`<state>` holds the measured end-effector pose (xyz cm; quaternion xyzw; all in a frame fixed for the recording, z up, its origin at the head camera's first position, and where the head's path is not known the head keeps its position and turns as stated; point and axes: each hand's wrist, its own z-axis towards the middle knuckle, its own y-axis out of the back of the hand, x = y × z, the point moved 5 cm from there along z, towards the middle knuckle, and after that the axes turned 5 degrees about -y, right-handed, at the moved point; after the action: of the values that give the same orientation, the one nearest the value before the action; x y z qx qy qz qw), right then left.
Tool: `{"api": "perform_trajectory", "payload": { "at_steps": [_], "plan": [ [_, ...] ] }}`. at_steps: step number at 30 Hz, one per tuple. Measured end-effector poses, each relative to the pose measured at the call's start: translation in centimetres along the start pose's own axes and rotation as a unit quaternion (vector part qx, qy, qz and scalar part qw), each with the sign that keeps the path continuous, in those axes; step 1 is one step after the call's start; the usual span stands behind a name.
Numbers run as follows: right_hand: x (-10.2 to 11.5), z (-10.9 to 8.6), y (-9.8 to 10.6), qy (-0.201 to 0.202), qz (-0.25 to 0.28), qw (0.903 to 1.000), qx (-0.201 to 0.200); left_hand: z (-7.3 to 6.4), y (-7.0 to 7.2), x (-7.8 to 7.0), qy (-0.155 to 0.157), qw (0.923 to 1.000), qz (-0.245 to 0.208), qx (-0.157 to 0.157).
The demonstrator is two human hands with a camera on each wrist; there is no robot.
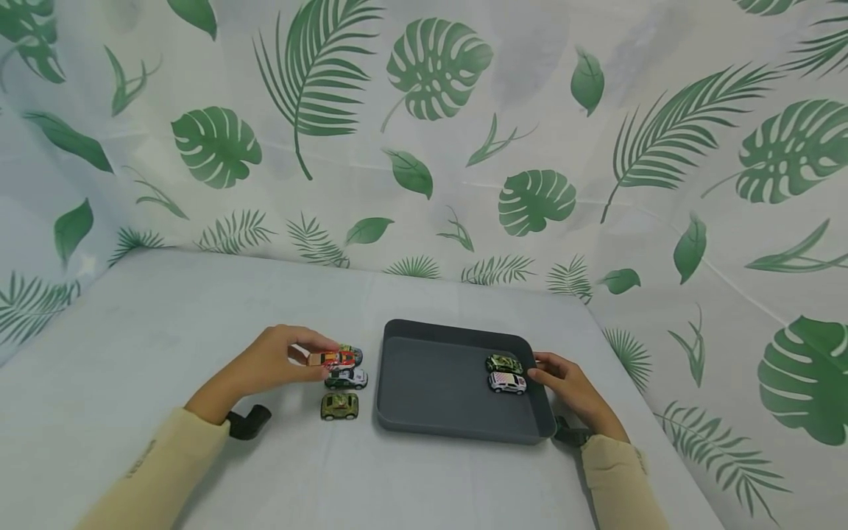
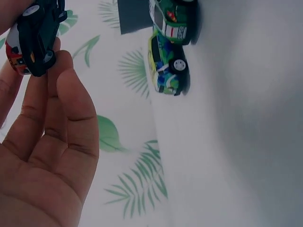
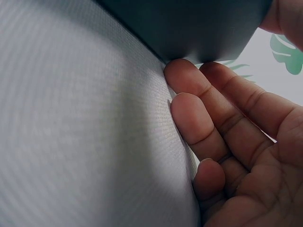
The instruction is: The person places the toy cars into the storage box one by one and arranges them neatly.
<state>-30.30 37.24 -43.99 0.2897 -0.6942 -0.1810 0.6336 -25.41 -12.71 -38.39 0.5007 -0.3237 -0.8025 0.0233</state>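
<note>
My left hand [image 1: 268,364] holds a red-and-orange toy car [image 1: 336,359] between thumb and fingers, raised over the table left of the tray. Its dark underside faces the left wrist view. Partly hidden behind it is a blue-and-yellow toy car [image 2: 166,66]. A white-and-green toy car [image 1: 347,379] and an olive toy car [image 1: 339,406] line up nearer to me. At the right side of the dark grey tray [image 1: 430,397], my right hand [image 1: 573,386] grips the wall, thumb at the rim and fingertips [image 3: 184,78] against the outside.
Inside the tray, near its right wall, a camouflage toy car [image 1: 503,364] and a white-and-pink toy car [image 1: 506,383] stand side by side. A white cloth covers the table [image 1: 218,309]. Behind it hangs a leaf-patterned curtain [image 1: 464,154]. Dark straps show at both wrists.
</note>
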Motion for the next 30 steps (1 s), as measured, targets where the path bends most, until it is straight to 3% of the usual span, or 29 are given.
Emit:
{"api": "perform_trajectory", "payload": {
  "at_steps": [19,30],
  "plan": [
    [0.4,-0.2,0.0,0.006,0.000,1.0000,0.001,2.3,-3.0,-1.4,0.002,0.9997,-0.026,0.000],
    [0.3,-0.2,0.0,0.008,-0.002,1.0000,0.002,3.4,-5.2,-2.4,-0.014,0.9992,-0.035,0.009]
  ]
}}
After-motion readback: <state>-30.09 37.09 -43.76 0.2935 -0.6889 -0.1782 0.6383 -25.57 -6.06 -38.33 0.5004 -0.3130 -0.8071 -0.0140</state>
